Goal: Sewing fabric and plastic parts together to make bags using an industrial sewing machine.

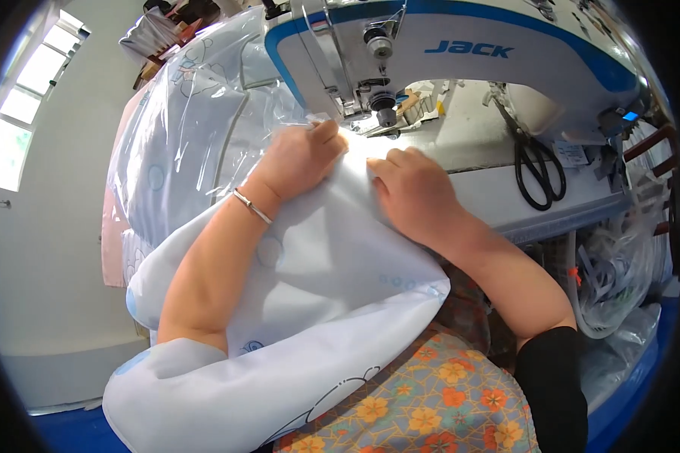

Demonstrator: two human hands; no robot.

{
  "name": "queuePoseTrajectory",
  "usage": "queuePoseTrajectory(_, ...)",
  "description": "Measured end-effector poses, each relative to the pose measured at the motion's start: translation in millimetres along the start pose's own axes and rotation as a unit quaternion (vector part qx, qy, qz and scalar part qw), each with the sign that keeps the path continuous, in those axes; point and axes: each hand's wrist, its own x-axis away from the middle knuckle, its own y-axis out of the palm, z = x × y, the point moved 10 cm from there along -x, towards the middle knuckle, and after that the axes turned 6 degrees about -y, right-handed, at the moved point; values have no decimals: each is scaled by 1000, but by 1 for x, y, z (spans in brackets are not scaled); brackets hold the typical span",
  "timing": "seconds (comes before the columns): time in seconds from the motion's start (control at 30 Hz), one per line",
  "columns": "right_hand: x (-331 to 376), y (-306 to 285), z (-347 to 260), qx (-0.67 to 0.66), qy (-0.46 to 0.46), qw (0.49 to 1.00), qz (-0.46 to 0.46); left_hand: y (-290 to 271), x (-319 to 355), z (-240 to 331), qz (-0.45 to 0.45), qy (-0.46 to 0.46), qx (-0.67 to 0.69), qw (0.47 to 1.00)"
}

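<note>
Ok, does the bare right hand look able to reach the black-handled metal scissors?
Probably yes: nothing visible lies between the right hand and the scissors, though it would first have to leave the white printed fabric.

Head view, one item: wide fisheye, left of a head-worn pair; upright, unmirrored; looking forward and down at close range, past two bare forearms [211, 275] to a white-and-blue sewing machine [551, 57] at the upper edge; pale, windowed wall [60, 257] curving along the left rim.
</note>
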Motion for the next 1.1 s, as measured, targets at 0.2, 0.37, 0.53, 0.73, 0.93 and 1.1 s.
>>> queuePoseTrajectory(0.2, 10, 1, -7, -89, -112, 989, 43, 1, -4, 0, -39, -2, 7, 999)
queuePoseTrajectory(0.37, 17, 5, -21, -54, -168, 984, -14, -1, -3, 0, -17, -9, 25, 999)
queuePoseTrajectory(0.53, 15, 11, -28, -55, -160, 985, -14, 2, -9, -1, -44, -10, 24, 999)
queuePoseTrajectory(0.73, 11, 13, -26, -53, -133, 990, 0, 3, -6, 1, -10, 16, 14, 1000)
queuePoseTrajectory(0.93, 10, 13, -26, -52, -137, 989, 5, 4, -7, 1, -27, -7, 7, 1000)
queuePoseTrajectory(1.1, 8, 12, -26, -43, -136, 990, 22, 8, -11, 3, -44, -22, -4, 999)
